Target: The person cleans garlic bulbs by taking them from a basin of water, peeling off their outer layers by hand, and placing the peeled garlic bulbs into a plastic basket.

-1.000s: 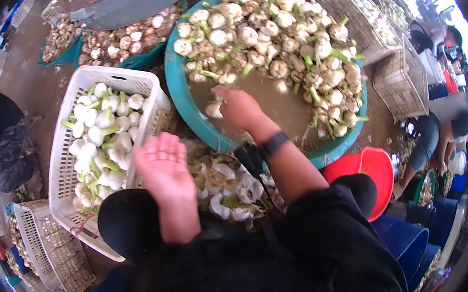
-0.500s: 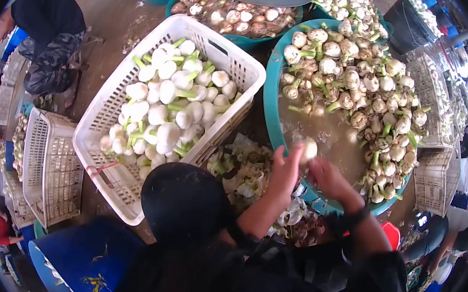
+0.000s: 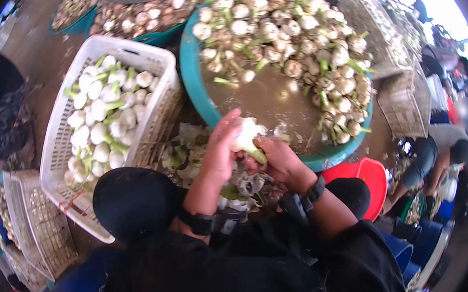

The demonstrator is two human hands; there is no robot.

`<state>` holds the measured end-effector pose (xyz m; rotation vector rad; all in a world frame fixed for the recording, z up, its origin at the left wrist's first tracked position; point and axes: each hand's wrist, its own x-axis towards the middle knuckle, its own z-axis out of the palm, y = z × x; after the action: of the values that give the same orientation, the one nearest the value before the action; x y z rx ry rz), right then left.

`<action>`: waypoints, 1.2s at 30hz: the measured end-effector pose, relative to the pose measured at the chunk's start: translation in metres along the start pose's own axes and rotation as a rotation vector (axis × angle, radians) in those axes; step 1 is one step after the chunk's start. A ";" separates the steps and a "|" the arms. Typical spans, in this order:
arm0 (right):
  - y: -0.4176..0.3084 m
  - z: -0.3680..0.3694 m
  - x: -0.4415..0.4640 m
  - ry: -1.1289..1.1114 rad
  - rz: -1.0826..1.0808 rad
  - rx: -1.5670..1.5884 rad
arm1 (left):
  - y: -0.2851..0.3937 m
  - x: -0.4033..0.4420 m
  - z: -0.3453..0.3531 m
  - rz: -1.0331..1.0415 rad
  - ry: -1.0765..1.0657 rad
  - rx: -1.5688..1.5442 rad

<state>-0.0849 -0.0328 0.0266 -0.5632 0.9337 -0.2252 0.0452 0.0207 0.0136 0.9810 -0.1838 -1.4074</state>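
Observation:
Close to the near rim of a round teal tub (image 3: 194,67), both of my hands are closed around one white garlic bulb (image 3: 248,134) with a short green stem. My left hand (image 3: 221,147) grips the bulb from its left side. From the other side, the fingers of my right hand (image 3: 283,161) press on its stem end; the fingertips are partly hidden. Muddy garlic bulbs (image 3: 274,30) with green stems are heaped in the tub, around murky brown water (image 3: 261,100). Loose peeled skins (image 3: 187,152) lie below my hands.
On the left, a white plastic crate (image 3: 61,122) holds clean white bulbs. A red basin (image 3: 372,180) stands to the right. More tubs of bulbs (image 3: 144,20) and stacked crates (image 3: 407,101) surround me. A co-worker (image 3: 445,148) bends over at the right.
The view has shifted toward the right. My hands have come nearer to me with a bulb, from over the tub's water to its near rim, and now close more tightly around it.

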 end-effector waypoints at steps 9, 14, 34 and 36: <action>-0.008 -0.027 -0.017 0.358 -0.494 -0.852 | 0.016 -0.012 0.002 0.091 -0.377 0.722; -0.005 -0.042 -0.018 0.193 -0.189 -0.201 | 0.016 -0.023 0.011 0.223 -0.438 0.832; 0.013 0.009 -0.059 0.392 -0.439 -1.286 | 0.004 -0.013 -0.002 0.470 0.172 0.286; -0.013 0.015 -0.052 0.453 -1.065 -1.108 | 0.004 -0.015 0.004 0.574 0.090 0.435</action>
<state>-0.1024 -0.0167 0.0763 -2.0987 1.0688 -0.8262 0.0424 0.0314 0.0246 1.2204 -0.6700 -0.8052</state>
